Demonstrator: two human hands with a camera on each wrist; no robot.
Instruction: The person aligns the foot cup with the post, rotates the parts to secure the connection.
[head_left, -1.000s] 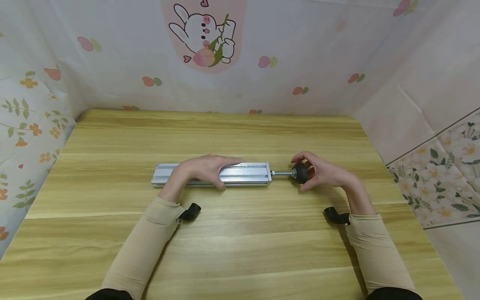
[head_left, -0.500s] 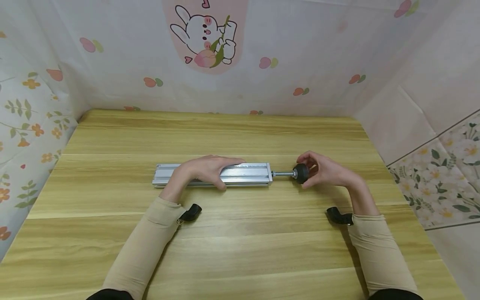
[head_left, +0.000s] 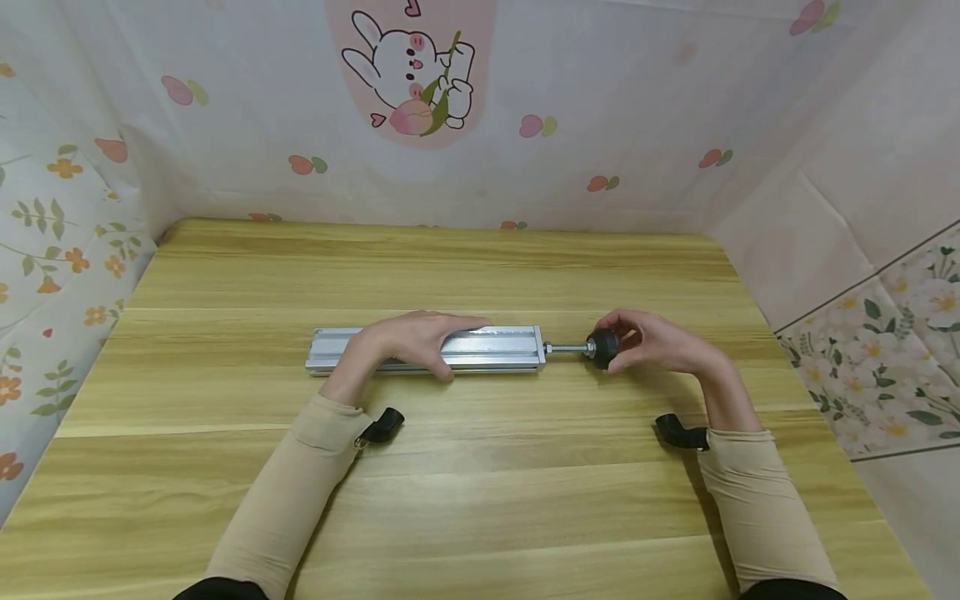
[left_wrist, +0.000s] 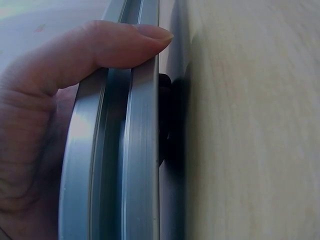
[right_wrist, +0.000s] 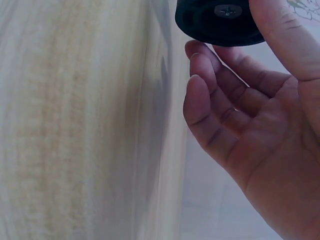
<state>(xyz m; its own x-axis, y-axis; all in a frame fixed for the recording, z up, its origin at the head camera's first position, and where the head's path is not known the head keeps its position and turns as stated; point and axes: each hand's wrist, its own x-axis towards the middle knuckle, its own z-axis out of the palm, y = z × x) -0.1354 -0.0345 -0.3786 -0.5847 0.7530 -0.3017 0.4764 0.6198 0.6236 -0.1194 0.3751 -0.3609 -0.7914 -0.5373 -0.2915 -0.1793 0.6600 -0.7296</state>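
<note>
- The aluminium rail (head_left: 423, 349) lies flat on the wooden table (head_left: 480, 500), roughly midway between the far and near edges, its long side parallel to the near edge.
- The left hand (head_left: 408, 337) grips the rail near its middle: fingers drape over the top and the thumb (left_wrist: 107, 47) curls round the near side, as the left wrist view shows.
- A thin threaded rod (head_left: 566, 347) sticks out of the rail's right end, toward the right edge of the table, and ends in a black knob (head_left: 602, 347).
- The right hand (head_left: 660, 346) pinches the knob: thumb and forefinger touch its rim, while the other fingers (right_wrist: 210, 100) are loosely curled below it and appear clear of it.
- Much bare rod shows between knob and rail end, so the knob looks far from seated; whether it is being wound in or out cannot be told.
- By my reading, the rail is braced and the knob is in hand, but most of the turning remains.
</note>
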